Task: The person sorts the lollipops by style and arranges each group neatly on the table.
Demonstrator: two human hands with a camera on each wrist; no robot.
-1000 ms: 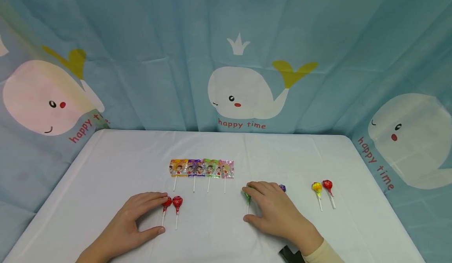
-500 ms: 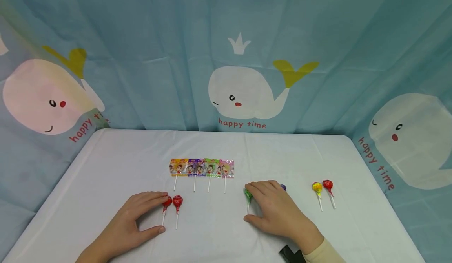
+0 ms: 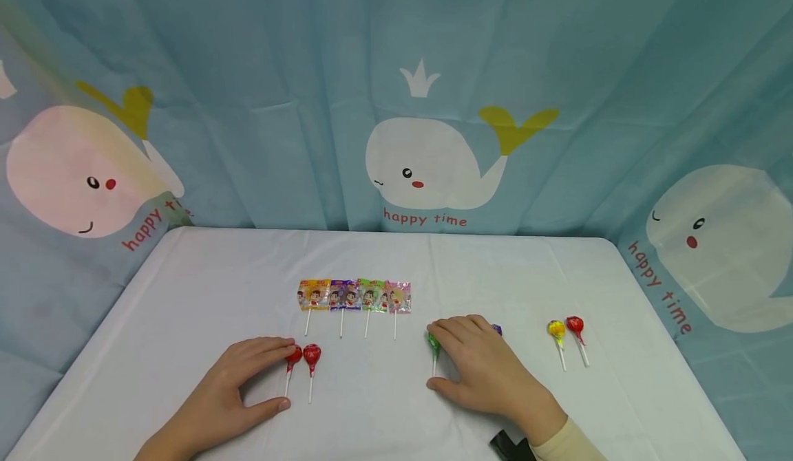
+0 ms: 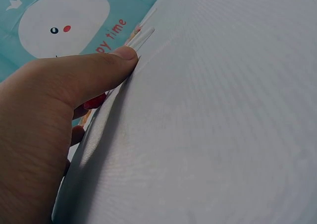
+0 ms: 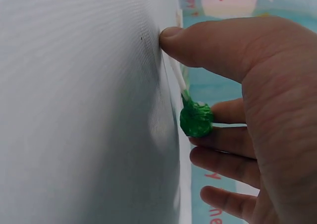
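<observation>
My left hand [image 3: 230, 389] rests on the white table with its index fingertip on the head of a red lollipop [image 3: 294, 356]. Its thumb lies near the end of that lollipop's stick, and a second red lollipop [image 3: 312, 355] lies just to the right. Farther right, my right hand [image 3: 480, 365] spreads over a green lollipop [image 5: 196, 119]. In the right wrist view its fairly straight fingers touch the green head while the thumb presses the cloth near the stick. A purple lollipop [image 3: 498, 329] shows only partly behind this hand.
Several flat lollipops in orange, purple, green and pink wrappers [image 3: 372, 296] lie in a row farther back. A yellow lollipop [image 3: 556, 330] and another red lollipop [image 3: 575, 326] lie at the right. A black object [image 3: 511, 446] shows by the right sleeve. A blue whale-print curtain [image 3: 297, 137] surrounds the table.
My right hand's fingers shift slightly over the green lollipop, whose head shows a little more than one second ago. My left hand and the other lollipops stay put.
</observation>
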